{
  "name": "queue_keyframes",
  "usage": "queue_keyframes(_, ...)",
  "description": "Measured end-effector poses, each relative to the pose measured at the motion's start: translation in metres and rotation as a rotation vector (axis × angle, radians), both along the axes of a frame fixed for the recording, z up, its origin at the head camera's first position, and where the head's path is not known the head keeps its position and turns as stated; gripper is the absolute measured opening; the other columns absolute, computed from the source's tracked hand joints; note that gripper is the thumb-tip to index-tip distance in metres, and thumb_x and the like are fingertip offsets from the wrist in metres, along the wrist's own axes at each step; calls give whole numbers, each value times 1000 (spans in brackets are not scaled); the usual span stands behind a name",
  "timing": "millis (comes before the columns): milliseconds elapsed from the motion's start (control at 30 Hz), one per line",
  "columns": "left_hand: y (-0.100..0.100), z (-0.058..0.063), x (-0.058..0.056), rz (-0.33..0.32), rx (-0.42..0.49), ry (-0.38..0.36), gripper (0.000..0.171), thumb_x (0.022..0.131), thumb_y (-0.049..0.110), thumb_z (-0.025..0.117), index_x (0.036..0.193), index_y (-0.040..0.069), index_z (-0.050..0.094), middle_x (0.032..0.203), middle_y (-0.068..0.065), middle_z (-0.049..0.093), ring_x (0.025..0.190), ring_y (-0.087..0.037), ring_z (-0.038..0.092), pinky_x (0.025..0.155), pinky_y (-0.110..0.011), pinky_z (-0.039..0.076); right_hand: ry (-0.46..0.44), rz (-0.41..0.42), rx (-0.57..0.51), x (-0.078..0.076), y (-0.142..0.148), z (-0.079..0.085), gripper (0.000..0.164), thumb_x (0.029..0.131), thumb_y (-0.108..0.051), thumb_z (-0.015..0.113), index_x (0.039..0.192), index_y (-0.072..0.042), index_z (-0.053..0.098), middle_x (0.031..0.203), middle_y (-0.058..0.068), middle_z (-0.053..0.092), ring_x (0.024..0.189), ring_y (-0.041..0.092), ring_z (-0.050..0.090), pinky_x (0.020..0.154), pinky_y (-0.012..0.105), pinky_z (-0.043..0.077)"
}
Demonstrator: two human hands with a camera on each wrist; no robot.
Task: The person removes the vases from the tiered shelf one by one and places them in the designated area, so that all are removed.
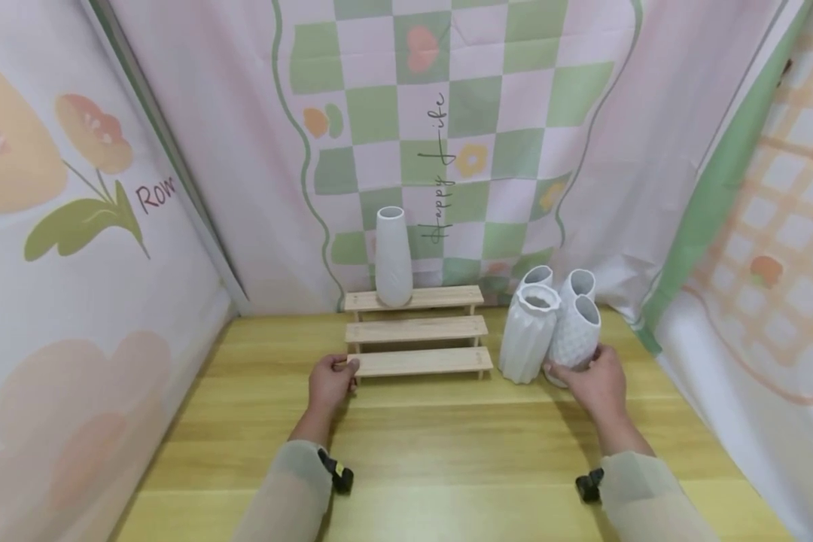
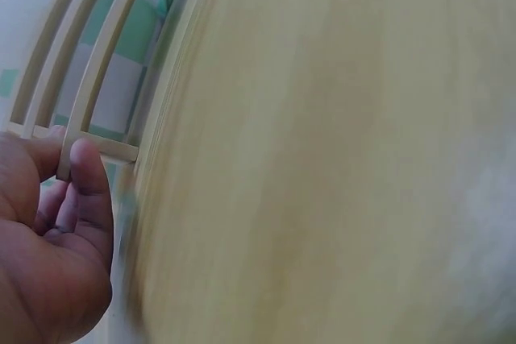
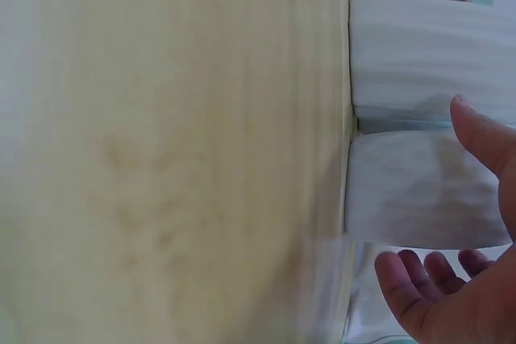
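Observation:
A pale three-step wooden stand (image 1: 416, 330) is on the table with a tall white vase (image 1: 394, 260) upright on its top step. My left hand (image 1: 330, 380) pinches the left end of the lowest step, thumb above. The left wrist view shows this left hand (image 2: 60, 239) at the slat's end. To the right of the stand, several white vases are bunched together. My right hand (image 1: 595, 380) is round the lower part of a dimpled white vase (image 1: 576, 335). From the right wrist, the thumb (image 3: 476, 130) crosses one side and fingertips (image 3: 395, 267) line the other.
A fluted white vase (image 1: 528, 335) stands just left of the gripped one, with two more vases (image 1: 580, 282) partly hidden behind. Patterned cloth (image 1: 440, 150) hangs along the table's back edge, and more cloth encloses both sides. The wooden tabletop (image 1: 433, 452) extends in front of the stand.

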State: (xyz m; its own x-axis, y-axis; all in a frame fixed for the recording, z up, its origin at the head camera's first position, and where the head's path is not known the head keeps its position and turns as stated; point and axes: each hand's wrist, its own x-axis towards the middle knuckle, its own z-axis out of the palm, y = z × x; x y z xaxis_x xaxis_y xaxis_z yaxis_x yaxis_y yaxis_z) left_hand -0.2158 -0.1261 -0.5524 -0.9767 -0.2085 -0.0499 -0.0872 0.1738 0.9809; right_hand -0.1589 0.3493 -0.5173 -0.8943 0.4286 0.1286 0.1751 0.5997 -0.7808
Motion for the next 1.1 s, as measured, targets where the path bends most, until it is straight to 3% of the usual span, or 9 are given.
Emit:
queue_keyframes(333,0,4,3,2,8,7,40,97,16,75,127,-7,63,92,-21,72,55,-15,64,52,-25,57,37,-109,-36,11,-10,11,114,73,-46,95,152,7,33,140,31,46,118,46,51,98,60,48)
queue_keyframes(633,1,3,2,4,-1,-10,40,97,19,75,128,-4,63,92,-18,71,58,-15,65,54,-26,57,75,-162,-54,22,-25,21,99,74,-47,94,144,1,44,131,21,54,105,33,55,82,40,46)
queue_keyframes(1100,1,3,3,-2,5,13,40,98,19,75,127,-6,63,92,-17,71,59,-19,66,54,-28,58,183,-216,-87,32,-55,33,78,75,-38,95,130,-2,53,117,16,57,95,22,52,77,33,44)
